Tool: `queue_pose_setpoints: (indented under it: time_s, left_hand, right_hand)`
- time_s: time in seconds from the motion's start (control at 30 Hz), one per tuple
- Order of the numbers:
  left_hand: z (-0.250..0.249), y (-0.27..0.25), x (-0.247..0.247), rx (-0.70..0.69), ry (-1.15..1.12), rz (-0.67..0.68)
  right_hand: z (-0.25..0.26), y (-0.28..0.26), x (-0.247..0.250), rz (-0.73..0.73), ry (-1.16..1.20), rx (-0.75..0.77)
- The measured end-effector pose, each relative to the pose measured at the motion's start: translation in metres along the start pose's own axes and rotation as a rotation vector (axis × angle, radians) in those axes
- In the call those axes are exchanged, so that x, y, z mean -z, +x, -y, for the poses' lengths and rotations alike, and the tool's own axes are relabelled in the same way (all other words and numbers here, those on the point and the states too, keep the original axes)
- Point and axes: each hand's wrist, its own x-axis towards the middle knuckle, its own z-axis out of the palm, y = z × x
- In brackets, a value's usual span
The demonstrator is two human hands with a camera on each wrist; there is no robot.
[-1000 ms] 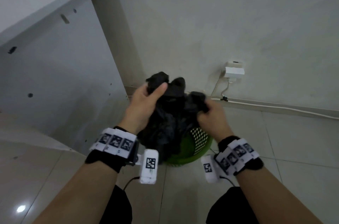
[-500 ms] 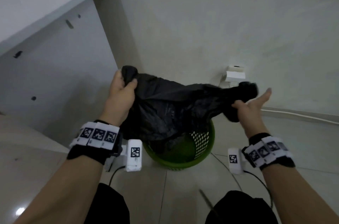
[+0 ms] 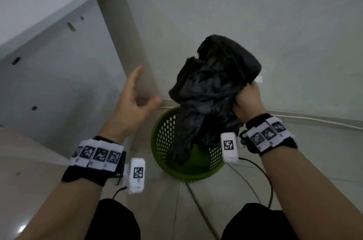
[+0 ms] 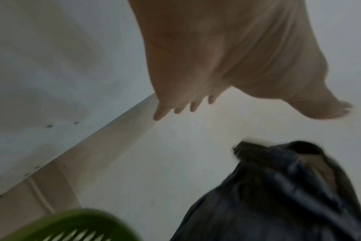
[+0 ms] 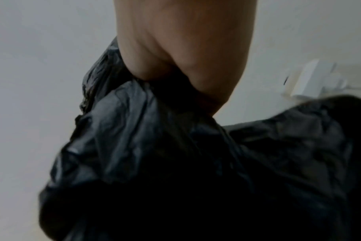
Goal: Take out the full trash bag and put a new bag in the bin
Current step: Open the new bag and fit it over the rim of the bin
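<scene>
head cam downward, wrist cams close-up

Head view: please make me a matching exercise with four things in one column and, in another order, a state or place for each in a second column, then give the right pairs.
Column 1
1. left hand
2. right hand
3. black trash bag
4. green bin

Column 2
A. stands on the tiled floor, perforated wall
B. grips bunched plastic
C. held up, its lower end hanging into the bin
D. fingers spread, holding nothing

Pairs: 1-D, 2-B, 3-C, 4-A
</scene>
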Motion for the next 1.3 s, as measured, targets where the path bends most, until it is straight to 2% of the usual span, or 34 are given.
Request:
queue_pose_setpoints:
  time_s: [0.07, 0.13, 0.17, 0.2, 0.27, 0.33, 0.4, 0.5, 0.53, 0.6, 0.63, 0.67, 0.7, 0.73, 0.8, 0.87, 0.93, 1.03, 1.07, 1.13, 1.2, 1.27, 1.3]
  left_hand:
    - [0.013, -0.009, -0.015, 0.246, -0.005, 0.244]
    - [0.020, -0.015, -0.041, 0.320, -0.035, 0.400]
    - [0.018, -0.018, -0.052, 0.319, -0.037, 0.410]
    - [0.017, -0.017, -0.060, 0.298, -0.034, 0.370]
    - [0.019, -0.011, -0.059, 0.249, -0.014, 0.197]
    - [0.015, -0.004, -0.044, 0.277, -0.097, 0.051]
    - [-0.002, 0.002, -0.025, 0.294, -0.249, 0.011]
    - [-0.021, 0.005, -0.011, 0.225, -0.330, -0.014]
    - [-0.024, 0.006, -0.009, 0.230, -0.363, -0.015]
    - [-0.025, 0.010, 0.002, 0.232, -0.352, -0.031]
    - [-0.026, 0.013, 0.008, 0.229, -0.303, -0.059]
    - [-0.026, 0.015, 0.018, 0.213, -0.240, -0.097]
    - [-0.025, 0.017, 0.027, 0.206, -0.181, -0.168]
    - [-0.024, 0.018, 0.036, 0.195, -0.134, -0.232]
    - [-0.023, 0.017, 0.046, 0.183, -0.100, -0.345]
    - [-0.018, 0.016, 0.045, 0.155, -0.059, -0.390]
    - [-0.007, 0.012, 0.034, 0.132, 0.038, -0.294]
    - [0.014, 0.002, 0.004, 0.202, 0.044, -0.046]
    - [0.020, -0.002, -0.007, 0.234, -0.017, 0.045]
    - [0.021, -0.008, -0.026, 0.333, -0.164, 0.211]
    - [0.023, -0.010, -0.036, 0.444, -0.308, 0.305]
    - [0.027, -0.011, -0.035, 0.472, -0.320, 0.311]
    - [0.030, -0.011, -0.032, 0.478, -0.308, 0.279]
  right_hand:
    - [0.004, 0.008, -0.002, 0.043, 0.141, -0.143]
    - [0.005, 0.008, -0.012, 0.152, 0.189, -0.224]
    - [0.004, 0.008, -0.015, 0.191, 0.184, -0.235]
    - [0.004, 0.005, -0.019, 0.215, 0.173, -0.238]
    - [0.004, -0.001, -0.018, 0.195, 0.136, -0.217]
    - [-0.001, -0.005, -0.003, 0.158, -0.048, -0.108]
    - [-0.018, -0.017, 0.015, 0.300, -0.331, -0.007]
    - [-0.060, -0.042, 0.022, 0.602, -0.727, -0.081]
    - [-0.074, -0.045, 0.018, 0.617, -0.868, -0.070]
    - [-0.092, -0.040, 0.015, 0.506, -1.154, 0.072]
    - [-0.094, -0.032, 0.016, 0.391, -1.221, 0.143]
    - [-0.095, -0.021, 0.021, 0.257, -1.237, 0.140]
    - [-0.096, -0.012, 0.029, 0.152, -1.237, 0.100]
    - [-0.097, -0.005, 0.037, 0.117, -1.247, 0.031]
    - [-0.102, 0.002, 0.055, 0.260, -1.310, -0.178]
    - [-0.105, 0.002, 0.067, 0.395, -1.346, -0.343]
    - [-0.102, 0.004, 0.074, 0.328, -1.253, -0.311]
    - [-0.082, -0.003, 0.063, 0.085, -0.882, 0.005]
    - [-0.073, -0.009, 0.052, 0.077, -0.781, 0.108]
    - [-0.061, -0.021, 0.025, 0.236, -0.694, 0.168]
    - [-0.074, -0.022, 0.006, 0.415, -0.778, 0.032]
    - [-0.097, -0.014, 0.004, 0.465, -0.877, -0.038]
    - [-0.102, -0.008, 0.009, 0.456, -0.928, -0.014]
